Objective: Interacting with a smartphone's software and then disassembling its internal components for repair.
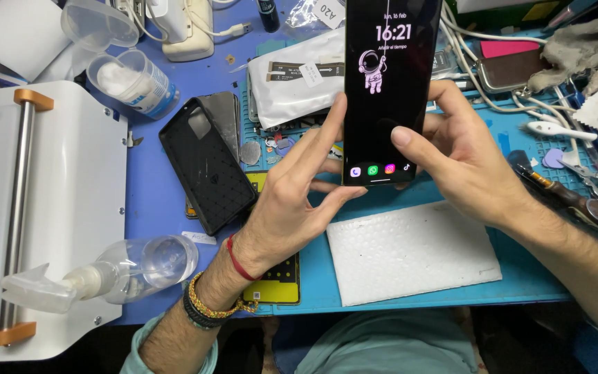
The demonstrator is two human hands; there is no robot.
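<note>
- Phone (pixel 389 83) held upright over the middle of the table (pixel 150 201), screen lit: clock, a small astronaut drawing, a row of app icons along the bottom edge.
- Left hand (pixel 299 201) clamped on the phone's lower left edge, fingers running up its side, thumb under the bottom corner. Red string and braided bands on that wrist.
- Right hand (pixel 461 163) clamped on the lower right edge, thumb tip on the glass, fingers behind the phone.
- Table top is blue, crowded. A lighter blue work mat (pixel 520 277) covers the centre and right part.
- White padded envelope (pixel 410 253) lies flat on the mat, just below the hands.
- Black phone case (pixel 205 166) lies open side up, left of the left hand, overlapping a dark phone back panel (pixel 221 118).
- White machine with a metal roller and orange ends (pixel 36 208) fills the left side.
- Clear spray bottle (pixel 115 270) lies on its side, partly on the machine's edge.
- Clear plastic tub with white contents (pixel 133 82) at upper left, lid off beside it.
- White parts bag with a flex cable (pixel 299 76) behind the phone.
- Right side: white cables (pixel 465 55), a brown wallet-like case (pixel 510 69), crumpled cloths (pixel 590 48), a wooden-handled tool (pixel 565 197).
- Yellow-edged flat panel (pixel 278 284) under the left wrist.
</note>
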